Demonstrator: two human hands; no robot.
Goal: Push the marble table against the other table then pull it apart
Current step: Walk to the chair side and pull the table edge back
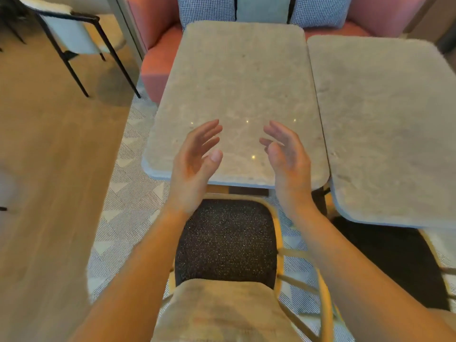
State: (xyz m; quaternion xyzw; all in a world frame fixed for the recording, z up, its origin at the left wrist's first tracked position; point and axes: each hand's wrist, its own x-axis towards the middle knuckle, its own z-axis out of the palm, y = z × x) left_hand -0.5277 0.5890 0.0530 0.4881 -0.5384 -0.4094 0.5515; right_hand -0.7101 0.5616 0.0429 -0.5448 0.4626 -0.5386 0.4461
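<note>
A beige marble table [237, 77] with rounded corners stands straight ahead of me. A second marble table [385, 124] of the same kind stands to its right, their long edges almost touching with only a thin dark seam between them. My left hand [195, 164] and my right hand [286, 156] hover above the near end of the first table, palms facing each other, fingers spread, holding nothing. Neither hand touches the tabletop.
A chair [225, 240] with a dark speckled seat and beige backrest stands between me and the table. A pink sofa [158, 62] with checked cushions [206, 8] lies behind the tables. A black-legged white chair [71, 33] stands far left on the wooden floor [49, 144].
</note>
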